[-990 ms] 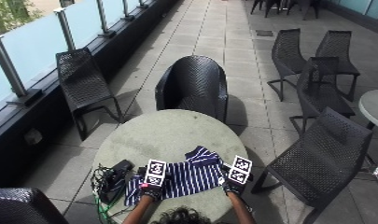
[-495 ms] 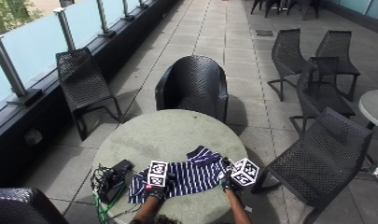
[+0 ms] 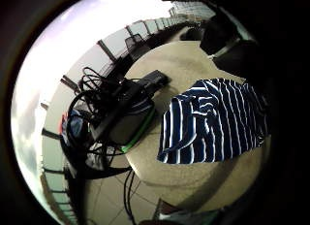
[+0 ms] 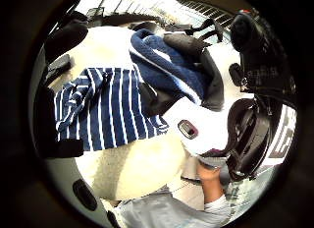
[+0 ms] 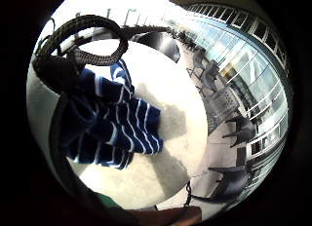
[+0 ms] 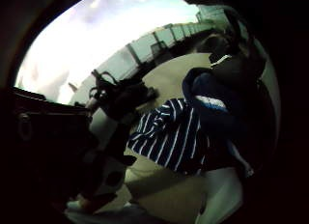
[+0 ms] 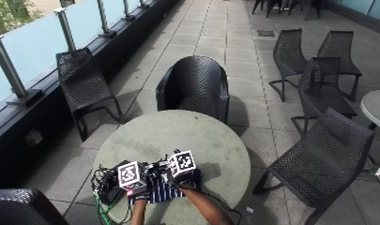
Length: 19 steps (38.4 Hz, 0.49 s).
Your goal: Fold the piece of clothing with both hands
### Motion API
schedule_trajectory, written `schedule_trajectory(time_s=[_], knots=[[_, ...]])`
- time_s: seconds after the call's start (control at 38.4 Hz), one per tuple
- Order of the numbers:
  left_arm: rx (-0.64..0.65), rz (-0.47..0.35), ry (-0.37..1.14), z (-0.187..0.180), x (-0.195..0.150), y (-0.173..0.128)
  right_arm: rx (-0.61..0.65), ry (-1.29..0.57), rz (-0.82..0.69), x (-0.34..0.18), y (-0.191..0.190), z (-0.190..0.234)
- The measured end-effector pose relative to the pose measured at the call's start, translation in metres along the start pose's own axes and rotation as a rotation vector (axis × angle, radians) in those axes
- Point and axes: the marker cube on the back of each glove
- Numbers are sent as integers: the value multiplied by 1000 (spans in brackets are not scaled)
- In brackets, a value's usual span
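Note:
A navy shirt with thin white stripes (image 7: 159, 192) lies bunched on the near part of the round table (image 7: 177, 136), in front of me. My left hand (image 7: 140, 193) is at its left edge, where dark fingers curl over the striped cloth (image 4: 103, 110). My right hand (image 7: 178, 180) is just right of it, close to the left hand, holding a raised, doubled-over part of the shirt (image 5: 112, 123). The left thumb side palm view also shows the right hand (image 4: 255, 90) near a folded blue layer. Much of the shirt is hidden under both hands in the outside view.
A black device with tangled cables (image 7: 108, 187) sits at the table's left edge beside the shirt (image 3: 213, 123). A dark wicker armchair (image 7: 195, 86) stands behind the table, and more chairs stand at the left (image 7: 83, 82) and right (image 7: 321, 154).
My right hand has moved left across the shirt and now sits close to the left hand. The spread-out shirt has become narrower and bunched beneath them.

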Motion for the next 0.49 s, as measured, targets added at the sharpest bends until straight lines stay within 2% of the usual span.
schedule_trajectory(time_s=[0.08, 0.18, 0.26, 0.34, 0.42, 0.49], knots=[[-3, -67, 46, -8, -20, 1, -96, -129, -49, -39, 4, 21], [-13, -116, 75, -8, -42, 3, -204, -299, -88, -74, 16, 51], [-29, -132, 107, -2, -54, 6, -299, -377, -100, -85, 27, 66], [-47, -129, 150, 10, -59, 6, -389, -499, -112, -93, 38, 61], [-58, -123, 170, 13, -56, 7, -460, -804, -94, -98, 42, 46], [-61, -117, 194, 16, -53, 5, -462, -1200, -59, -96, 44, -9]])
